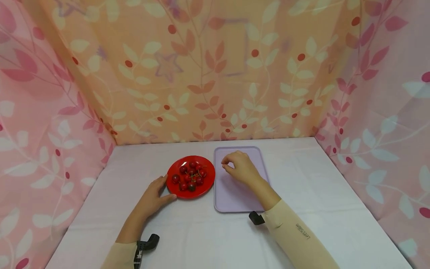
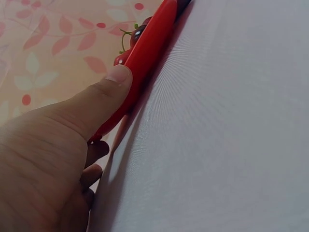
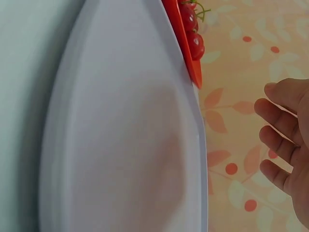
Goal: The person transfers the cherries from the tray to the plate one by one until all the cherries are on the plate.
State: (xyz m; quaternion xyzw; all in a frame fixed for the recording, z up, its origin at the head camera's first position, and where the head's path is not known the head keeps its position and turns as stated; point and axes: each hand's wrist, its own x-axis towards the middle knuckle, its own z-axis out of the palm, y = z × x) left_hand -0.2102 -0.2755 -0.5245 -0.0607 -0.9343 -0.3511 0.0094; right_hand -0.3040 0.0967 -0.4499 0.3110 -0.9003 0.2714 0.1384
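Observation:
Several dark red cherries [image 1: 192, 173], some with green stems, lie on a round red plate [image 1: 205, 189]. My left hand [image 1: 152, 198] rests against the plate's left rim, thumb and fingers spread apart along it. In the left wrist view the thumb [image 2: 104, 96] touches the plate's edge [image 2: 157, 36]; the other fingers are partly hidden behind it. My right hand [image 1: 242, 168] hovers over a light purple rectangular tray [image 1: 231, 198] just right of the plate. Its fingers [image 3: 280, 118] are loosely bent, with nothing between them and the thumb.
A white cloth [image 1: 188, 235] covers the table. Floral curtains [image 1: 208, 74] stand at the back and on both sides. The tray's left edge lies close beside the plate. Both forearms wear beige sleeves [image 1: 295, 231] with black wrist mounts [image 1: 256, 218].

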